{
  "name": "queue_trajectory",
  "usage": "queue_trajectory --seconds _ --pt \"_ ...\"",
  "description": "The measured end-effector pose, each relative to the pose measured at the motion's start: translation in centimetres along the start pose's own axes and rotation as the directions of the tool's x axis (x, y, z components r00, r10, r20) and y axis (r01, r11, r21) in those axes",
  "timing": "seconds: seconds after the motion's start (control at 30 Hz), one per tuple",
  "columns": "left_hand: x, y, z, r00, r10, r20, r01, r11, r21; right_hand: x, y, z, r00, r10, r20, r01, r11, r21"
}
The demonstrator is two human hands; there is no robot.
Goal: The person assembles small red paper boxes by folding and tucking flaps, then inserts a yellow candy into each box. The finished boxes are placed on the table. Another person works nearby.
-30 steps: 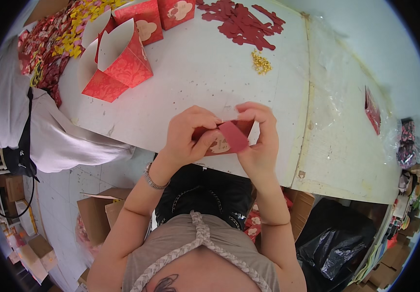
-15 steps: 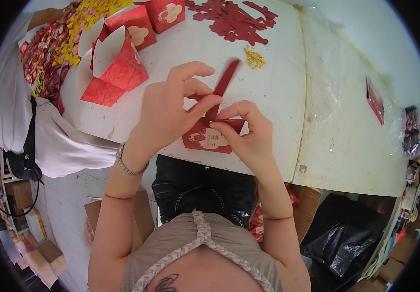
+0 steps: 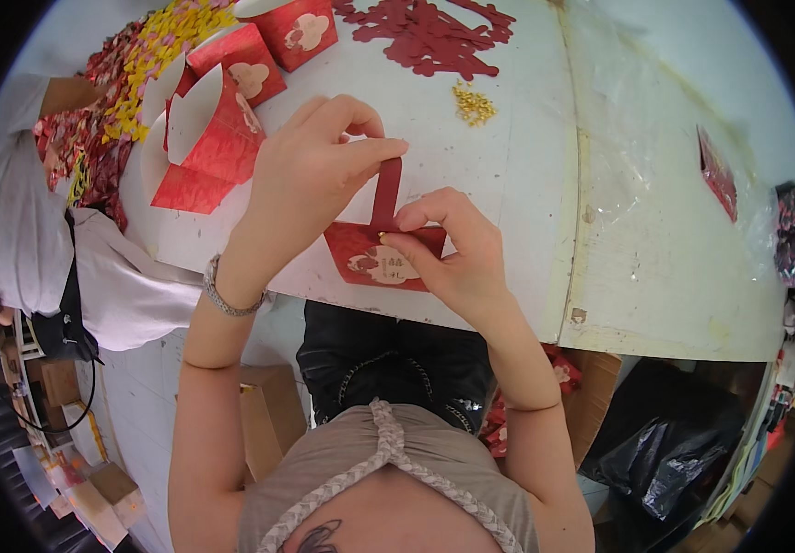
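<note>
A small red paper gift box [image 3: 367,261] with a cream flower-shaped label stands at the table's near edge. From its top rises a dark red strap [image 3: 386,192]. My left hand [image 3: 322,166] pinches the upper end of the strap between thumb and fingertips. At the box's rim, where the lower end of the strap meets it, my right hand [image 3: 453,241] is closed, thumb in front and index finger behind. A tiny gold fastener shows by the right thumb tip, partly hidden.
Several open red boxes [image 3: 204,124] stand at the left of the white table [image 3: 508,230]. Dark red straps [image 3: 429,41] and gold fasteners [image 3: 474,104] lie in piles at the far side. Another person's arm [image 3: 70,95] reaches over yellow and red wrapped pieces [image 3: 153,60] at far left.
The left hand has shifted from the strap's lower part to its free end, which now bends over under the fingers. The right hand keeps its pinch at the box's rim.
</note>
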State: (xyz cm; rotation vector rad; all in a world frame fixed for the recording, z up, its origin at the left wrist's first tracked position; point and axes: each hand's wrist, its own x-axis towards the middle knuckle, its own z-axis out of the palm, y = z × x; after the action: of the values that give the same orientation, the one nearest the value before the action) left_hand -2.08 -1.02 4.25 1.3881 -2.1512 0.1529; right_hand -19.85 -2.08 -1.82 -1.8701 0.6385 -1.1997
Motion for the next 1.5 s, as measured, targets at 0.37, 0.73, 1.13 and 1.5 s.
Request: queue_trajectory --seconds 0.37,0.73,1.13,1.5 --pt "-4.3 1.5 0.3 0.75 -0.574 0.328 0.58 0.332 -0.744 -0.5 1.1 0.1 0.974 -0.224 -0.025 0.225 0.974 0.003" --pt "-4.7 1.5 0.2 0.855 -0.443 0.269 0.47 0.443 -0.763 -0.5 1.3 0.2 0.974 -0.221 -0.046 0.223 0.975 0.026" --pt "-5.8 1.2 1.0 0.947 -0.262 0.184 0.313 0.636 -0.705 -0.9 1.4 -0.2 0.96 -0.278 0.018 0.279 0.957 -0.08" --pt "-6.7 0.9 2.6 0.909 -0.384 0.164 0.373 0.57 -0.733 -1.0 1.9 0.6 0.974 -0.224 -0.043 0.222 0.974 -0.047"
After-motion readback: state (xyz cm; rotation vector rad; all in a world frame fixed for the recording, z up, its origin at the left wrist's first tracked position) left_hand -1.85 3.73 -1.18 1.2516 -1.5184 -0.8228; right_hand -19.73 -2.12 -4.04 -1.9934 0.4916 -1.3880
